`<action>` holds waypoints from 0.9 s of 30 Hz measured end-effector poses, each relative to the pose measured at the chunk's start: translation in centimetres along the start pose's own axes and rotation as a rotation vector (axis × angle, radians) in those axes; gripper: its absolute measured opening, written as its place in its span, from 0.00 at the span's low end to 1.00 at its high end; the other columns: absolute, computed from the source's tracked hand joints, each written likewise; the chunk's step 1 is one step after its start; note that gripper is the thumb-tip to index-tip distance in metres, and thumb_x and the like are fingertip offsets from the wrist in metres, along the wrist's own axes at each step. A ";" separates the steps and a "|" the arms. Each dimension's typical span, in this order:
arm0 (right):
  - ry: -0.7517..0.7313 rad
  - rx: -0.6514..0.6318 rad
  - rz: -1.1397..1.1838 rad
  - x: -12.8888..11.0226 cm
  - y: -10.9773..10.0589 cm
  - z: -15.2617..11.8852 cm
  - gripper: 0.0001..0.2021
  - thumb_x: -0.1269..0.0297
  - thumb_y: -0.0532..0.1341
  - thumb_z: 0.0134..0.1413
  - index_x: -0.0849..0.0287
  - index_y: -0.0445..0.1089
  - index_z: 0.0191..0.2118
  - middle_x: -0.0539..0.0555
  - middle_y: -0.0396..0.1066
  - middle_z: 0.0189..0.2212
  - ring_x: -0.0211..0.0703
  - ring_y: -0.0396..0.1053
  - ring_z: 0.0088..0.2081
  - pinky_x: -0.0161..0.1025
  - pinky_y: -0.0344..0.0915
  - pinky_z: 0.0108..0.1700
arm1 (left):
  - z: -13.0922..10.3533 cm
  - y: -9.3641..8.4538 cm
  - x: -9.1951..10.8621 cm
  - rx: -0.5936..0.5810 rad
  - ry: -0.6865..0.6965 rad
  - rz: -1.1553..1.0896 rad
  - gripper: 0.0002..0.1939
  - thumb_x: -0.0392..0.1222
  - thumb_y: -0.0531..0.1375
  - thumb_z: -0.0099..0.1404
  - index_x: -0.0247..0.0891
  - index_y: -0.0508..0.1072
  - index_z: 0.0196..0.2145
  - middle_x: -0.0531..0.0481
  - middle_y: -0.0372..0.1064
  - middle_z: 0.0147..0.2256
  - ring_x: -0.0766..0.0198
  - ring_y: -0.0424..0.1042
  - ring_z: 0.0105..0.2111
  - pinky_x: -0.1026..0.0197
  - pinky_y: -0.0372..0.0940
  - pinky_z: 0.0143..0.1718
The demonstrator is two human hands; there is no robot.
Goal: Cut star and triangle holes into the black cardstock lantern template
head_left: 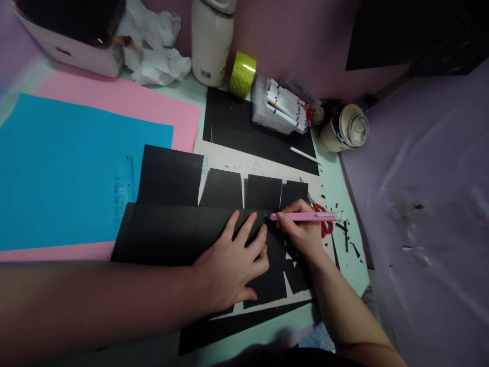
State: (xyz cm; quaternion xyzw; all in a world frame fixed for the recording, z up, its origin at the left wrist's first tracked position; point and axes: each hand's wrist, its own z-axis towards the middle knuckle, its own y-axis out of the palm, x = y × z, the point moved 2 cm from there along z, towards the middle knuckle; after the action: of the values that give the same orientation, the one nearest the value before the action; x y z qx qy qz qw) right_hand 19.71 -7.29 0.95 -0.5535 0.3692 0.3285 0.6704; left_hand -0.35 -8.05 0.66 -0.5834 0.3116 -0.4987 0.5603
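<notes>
Back wall (305,56): purple-pink, plain, ran across the top behind the table, darker toward the upper right. Table (346,191): pale green top, stood against the back wall, right edge slanted down to a rounded near corner. Right of it, a purple sheet-like surface (431,148) with soft creases and a slight sheen; a few blurred, shiny marks (414,229) showed on it, couldn't tell what they were. Upper right corner: large dark shape (385,38), mostly lost in shadow. Upper left was pale purple, out of focus. Light was dim and uneven, faint highlights on the purple surface.
</notes>
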 end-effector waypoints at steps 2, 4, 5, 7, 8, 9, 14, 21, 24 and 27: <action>0.006 -0.002 0.000 0.0 0.0 0.1 0.10 0.64 0.67 0.55 0.55 0.65 0.27 0.47 0.71 0.20 0.36 0.67 0.21 0.33 0.61 0.22 | 0.1 0.0 0.0 -0.003 -0.002 0.003 0.35 0.68 0.62 0.57 0.40 0.73 0.53 0.34 0.60 0.63 0.27 0.53 0.64 0.25 0.48 0.59; 0.006 0.004 -0.002 -0.1 0.0 0.1 0.11 0.64 0.66 0.55 0.56 0.65 0.27 0.46 0.71 0.20 0.36 0.67 0.20 0.33 0.61 0.22 | 0.1 0.0 -0.1 -0.002 -0.003 0.004 0.35 0.68 0.62 0.57 0.40 0.73 0.53 0.34 0.59 0.63 0.27 0.53 0.64 0.25 0.48 0.59; 0.003 0.009 -0.005 -0.2 0.1 0.1 0.11 0.64 0.66 0.55 0.56 0.64 0.26 0.46 0.71 0.19 0.35 0.66 0.20 0.33 0.60 0.22 | 0.1 0.0 -0.1 -0.001 -0.003 0.004 0.35 0.68 0.62 0.57 0.40 0.73 0.53 0.34 0.59 0.63 0.27 0.53 0.64 0.25 0.48 0.59; 0.002 0.019 -0.014 -0.2 0.1 0.1 0.11 0.64 0.66 0.55 0.56 0.64 0.26 0.46 0.70 0.19 0.35 0.66 0.20 0.33 0.60 0.22 | 0.1 0.0 0.0 0.000 -0.001 0.003 0.35 0.68 0.62 0.57 0.40 0.73 0.53 0.34 0.60 0.63 0.27 0.54 0.64 0.26 0.48 0.59; 0.004 0.021 -0.017 -0.2 0.1 0.1 0.11 0.63 0.66 0.55 0.56 0.64 0.26 0.46 0.70 0.19 0.36 0.66 0.20 0.33 0.60 0.22 | 0.0 0.0 0.0 0.002 0.001 0.002 0.35 0.68 0.62 0.57 0.40 0.73 0.53 0.34 0.60 0.63 0.27 0.54 0.63 0.26 0.48 0.59; 0.007 0.024 -0.020 -0.2 0.1 0.1 0.12 0.63 0.66 0.55 0.56 0.64 0.26 0.46 0.70 0.19 0.36 0.66 0.20 0.33 0.60 0.22 | 0.0 0.0 0.0 0.003 0.001 0.002 0.35 0.68 0.62 0.57 0.40 0.73 0.53 0.33 0.60 0.63 0.27 0.54 0.63 0.26 0.48 0.59; 0.039 0.032 -0.013 0.0 0.2 0.1 0.12 0.61 0.67 0.55 0.55 0.64 0.26 0.46 0.70 0.18 0.35 0.65 0.19 0.33 0.60 0.21 | 0.0 0.1 0.0 0.006 0.001 0.003 0.36 0.68 0.62 0.57 0.39 0.73 0.53 0.33 0.59 0.63 0.26 0.53 0.64 0.25 0.47 0.59; 0.070 0.041 0.001 0.2 0.2 0.2 0.13 0.59 0.67 0.55 0.55 0.63 0.26 0.46 0.70 0.17 0.36 0.64 0.17 0.34 0.59 0.20 | 0.1 0.0 0.0 -0.007 -0.007 -0.001 0.35 0.68 0.62 0.57 0.40 0.73 0.53 0.34 0.60 0.63 0.27 0.53 0.64 0.25 0.48 0.59; 0.079 0.054 0.000 0.3 0.2 0.2 0.13 0.59 0.67 0.55 0.55 0.63 0.26 0.46 0.70 0.17 0.36 0.64 0.17 0.34 0.59 0.20 | 0.1 0.0 0.0 -0.004 -0.004 -0.006 0.35 0.67 0.62 0.57 0.40 0.73 0.53 0.34 0.60 0.63 0.26 0.53 0.63 0.25 0.48 0.59; 0.075 0.053 0.031 0.3 0.2 0.1 0.13 0.59 0.67 0.54 0.55 0.62 0.27 0.46 0.70 0.17 0.36 0.64 0.17 0.34 0.59 0.19 | -0.1 -0.1 0.1 -0.002 0.000 -0.010 0.35 0.67 0.62 0.57 0.39 0.73 0.53 0.33 0.60 0.63 0.26 0.53 0.64 0.24 0.48 0.59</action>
State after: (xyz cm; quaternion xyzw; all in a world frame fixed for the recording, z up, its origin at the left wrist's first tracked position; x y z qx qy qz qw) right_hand 19.77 -7.11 0.60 -0.5417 0.4110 0.3082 0.6654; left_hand -0.40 -8.15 0.74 -0.5855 0.3090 -0.5012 0.5573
